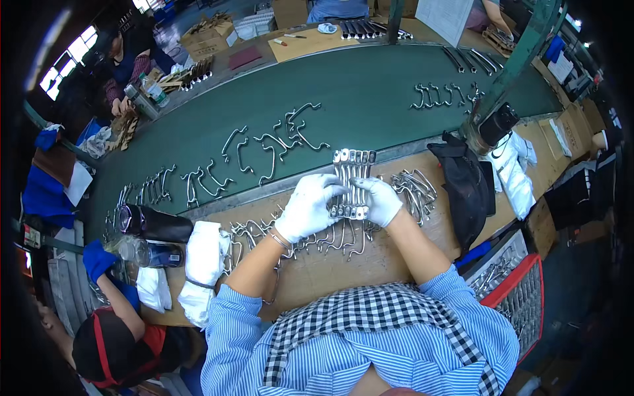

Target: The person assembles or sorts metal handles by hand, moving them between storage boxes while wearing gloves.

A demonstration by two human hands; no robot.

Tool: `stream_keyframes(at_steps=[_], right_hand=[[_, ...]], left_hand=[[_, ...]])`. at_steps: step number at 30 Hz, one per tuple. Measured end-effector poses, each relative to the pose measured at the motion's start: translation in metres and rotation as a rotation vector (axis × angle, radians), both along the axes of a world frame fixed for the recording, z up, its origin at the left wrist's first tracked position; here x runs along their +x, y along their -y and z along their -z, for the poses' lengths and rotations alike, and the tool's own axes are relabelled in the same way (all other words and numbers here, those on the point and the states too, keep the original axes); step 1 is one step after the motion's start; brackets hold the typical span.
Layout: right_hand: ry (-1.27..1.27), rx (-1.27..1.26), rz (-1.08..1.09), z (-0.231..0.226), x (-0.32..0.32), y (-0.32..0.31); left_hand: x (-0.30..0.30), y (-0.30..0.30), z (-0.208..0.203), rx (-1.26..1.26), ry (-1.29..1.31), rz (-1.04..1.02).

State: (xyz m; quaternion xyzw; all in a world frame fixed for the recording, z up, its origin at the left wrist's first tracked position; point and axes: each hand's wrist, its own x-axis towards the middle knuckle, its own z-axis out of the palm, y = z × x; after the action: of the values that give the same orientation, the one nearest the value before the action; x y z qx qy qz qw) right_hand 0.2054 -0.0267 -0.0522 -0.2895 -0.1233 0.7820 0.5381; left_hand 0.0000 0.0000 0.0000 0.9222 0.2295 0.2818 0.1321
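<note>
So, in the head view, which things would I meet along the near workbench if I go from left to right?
Dark bottle, white bundle, gloved left hand, wrench bundle, gloved right hand, loose metal pieces, black bag, white bag.

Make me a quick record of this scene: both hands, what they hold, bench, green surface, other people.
Left hand: white-gloved, on the left side of the held set
Right hand: white-gloved, on its right side
Held: metal wrenches, side by side in a row
Bench: loose curved metal pieces, black bag at right
Green surface: more curved pieces, spread out
Others: person in black-and-red cap, lower left; more beyond
</note>
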Motion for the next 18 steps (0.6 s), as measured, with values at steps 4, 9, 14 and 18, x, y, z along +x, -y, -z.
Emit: stream_keyframes(at_steps=[4, 9, 14, 18], right_hand=[[0.089, -0.023, -0.065, -0.015, -0.001, -0.022], [0.165, 0.032, -0.069, -0.013, 0.027, -0.074], [0.217, 0.057, 0.020, 0.002, 0.056, -0.107], [0.275, 0.070, 0.039, 0.005, 0.064, -0.121]], left_hand=[[0.005, -0.020, 0.003, -0.120, -0.044, -0.140], [0.038, -0.052, 0.005, -0.319, -0.075, -0.297], [0.059, -0.078, 0.020, -0.408, -0.010, -0.302], [0.065, -0.093, 0.040, -0.439, 0.040, -0.287]])
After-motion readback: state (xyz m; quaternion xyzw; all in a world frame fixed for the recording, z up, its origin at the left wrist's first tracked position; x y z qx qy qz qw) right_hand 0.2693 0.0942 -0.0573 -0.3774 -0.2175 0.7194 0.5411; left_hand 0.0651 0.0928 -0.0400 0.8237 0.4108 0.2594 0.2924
